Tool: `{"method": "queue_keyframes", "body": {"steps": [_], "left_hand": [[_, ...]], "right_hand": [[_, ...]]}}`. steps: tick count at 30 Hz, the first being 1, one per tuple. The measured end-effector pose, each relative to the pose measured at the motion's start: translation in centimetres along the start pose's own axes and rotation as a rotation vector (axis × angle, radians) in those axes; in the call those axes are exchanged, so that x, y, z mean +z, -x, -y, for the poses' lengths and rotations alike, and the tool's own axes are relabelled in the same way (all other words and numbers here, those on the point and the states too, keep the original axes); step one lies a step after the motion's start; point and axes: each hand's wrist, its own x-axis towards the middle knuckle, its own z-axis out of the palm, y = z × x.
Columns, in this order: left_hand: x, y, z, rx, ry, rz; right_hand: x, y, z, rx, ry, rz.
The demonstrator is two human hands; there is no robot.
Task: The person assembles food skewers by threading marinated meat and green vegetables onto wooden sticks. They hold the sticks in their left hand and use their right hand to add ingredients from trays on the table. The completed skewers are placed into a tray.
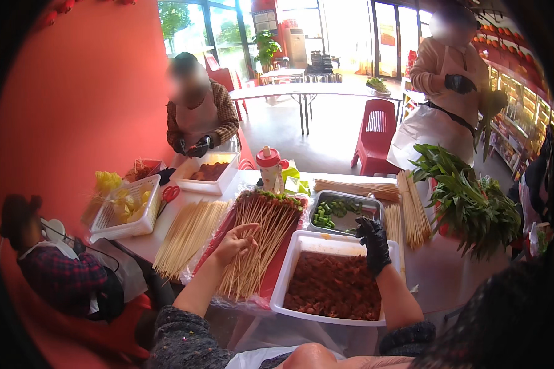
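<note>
My bare left hand (237, 243) is over a red tray (269, 281) lined with clear plastic, its fingers loosely bent and apart, with nothing visible in them. Beneath it lie many loaded bamboo skewers (258, 246), their green and dark food ends at the far side. My right hand (373, 243), in a black glove, is raised between a white tub (278, 289) of red-brown marinated meat pieces (332, 286) and a metal tray (375, 200) of cut green vegetable pieces (329, 212). Its fingers are bent and look apart; I see nothing held.
Bare skewers (191, 230) lie left of the red tray, with more bundles (412, 209) at right. Red scissors (169, 195), a white basket (126, 230), a red-lidded cup (269, 166) and leafy greens (474, 197) share the table. Other people work left, across and at right.
</note>
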Motion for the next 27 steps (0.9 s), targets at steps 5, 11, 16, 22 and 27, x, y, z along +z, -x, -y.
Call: {"method": "queue_keyframes", "body": {"steps": [5, 11, 16, 22, 27], "left_hand": [[-2.4, -0.5, 1.5, -0.002, 0.073, 0.034], [-2.1, -0.2, 1.8, 0.140, -0.067, -0.107], [-1.1, 0.1, 0.6, 0.048, -0.290, -0.197], [-0.3, 0.2, -0.1, 0.072, -0.545, -0.258], [-0.5, 0.6, -0.7, 0.062, -0.762, -0.325]], "right_hand": [[0.0, -0.2, -0.4, 0.048, -0.005, -0.005], [-0.1, -0.3, -0.8, 0.058, -0.001, 0.031], [-0.2, -0.2, -0.7, 0.057, -0.013, 0.036], [-0.6, -0.7, -1.2, 0.064, 0.003, 0.032], [-0.6, -0.6, -1.1, 0.057, -0.023, 0.049]]}}
